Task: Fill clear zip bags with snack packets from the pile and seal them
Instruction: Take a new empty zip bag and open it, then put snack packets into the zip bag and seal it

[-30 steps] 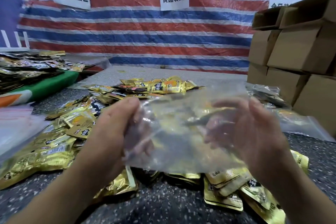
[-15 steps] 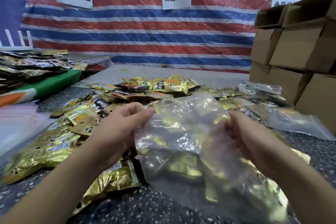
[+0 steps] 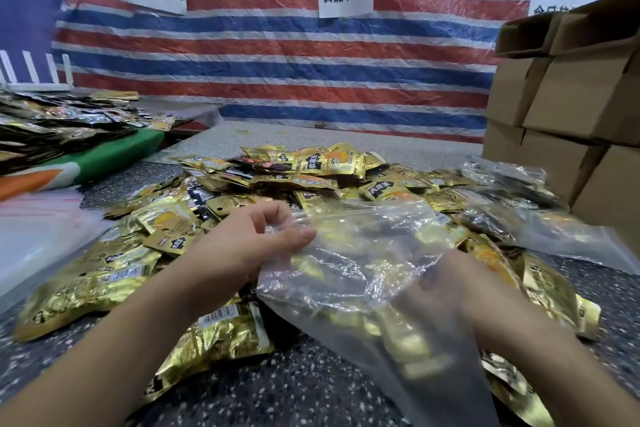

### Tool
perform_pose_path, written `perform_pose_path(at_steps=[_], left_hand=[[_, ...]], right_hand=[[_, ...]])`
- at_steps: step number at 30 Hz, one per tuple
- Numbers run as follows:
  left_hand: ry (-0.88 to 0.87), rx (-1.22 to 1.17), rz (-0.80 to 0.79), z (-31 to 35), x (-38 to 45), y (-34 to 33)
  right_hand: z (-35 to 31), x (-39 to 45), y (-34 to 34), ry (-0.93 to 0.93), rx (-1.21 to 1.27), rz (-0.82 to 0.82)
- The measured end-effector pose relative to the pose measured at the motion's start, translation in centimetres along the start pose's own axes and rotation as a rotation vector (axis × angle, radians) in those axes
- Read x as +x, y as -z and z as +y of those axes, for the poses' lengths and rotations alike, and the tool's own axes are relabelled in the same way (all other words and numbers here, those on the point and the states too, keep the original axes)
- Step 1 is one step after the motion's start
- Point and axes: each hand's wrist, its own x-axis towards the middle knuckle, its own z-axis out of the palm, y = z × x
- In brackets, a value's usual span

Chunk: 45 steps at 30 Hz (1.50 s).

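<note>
A clear zip bag (image 3: 363, 253) hangs crumpled and empty over the near side of the pile, its zip strip on top. My left hand (image 3: 249, 246) pinches the bag's upper left corner by the zip. My right hand (image 3: 446, 284) holds the bag's right side, its fingers blurred behind the plastic film. A wide pile of gold snack packets (image 3: 311, 170) covers the speckled table (image 3: 277, 392) beyond and beneath both hands.
Filled clear bags (image 3: 512, 191) lie at the right of the pile, next to stacked cardboard boxes (image 3: 571, 97). A second heap of packets (image 3: 52, 125) sits on a green surface far left, with flat white bags (image 3: 34, 236) below it. A striped tarp forms the back wall.
The bag has come down from chest height toward the pile. My left hand shifted to the zip corner, and my right hand sank lower behind the plastic.
</note>
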Motion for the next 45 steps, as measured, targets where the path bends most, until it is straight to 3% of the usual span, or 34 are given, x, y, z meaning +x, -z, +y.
perform_pose_path(at_steps=[5,9,14,17,21,28,32,45], left_hand=[[0.021,0.123,-0.107,-0.2,-0.3,0.0],[0.012,0.156,-0.108,-0.3,-0.2,-0.2],[0.021,0.201,-0.057,-0.3,-0.2,-0.4],[0.036,0.194,-0.028,-0.3,-0.1,-0.8],[-0.012,0.236,-0.089,-0.2,-0.5,-1.2],[-0.028,0.282,-0.264,-0.6,-1.2,-2.4],[-0.087,0.309,-0.267,-0.8,-1.2,-2.4],[-0.220,0.320,-0.045,-0.5,-1.0,-2.2]], right_hand=[[0.9,-0.9,0.4,0.134,0.503,-0.028],[2.0,-0.3,0.4,0.145,0.467,-0.064],[2.9,1.6,0.8,-0.012,0.514,0.068],[3.8,2.2,1.6,-0.039,0.737,0.194],[4.0,2.4,2.7,0.054,1.241,0.365],[2.1,1.8,1.5,0.221,1.569,0.099],[1.8,1.6,0.9,0.259,1.563,-0.035],[2.2,0.2,1.8,0.380,1.097,-0.208]])
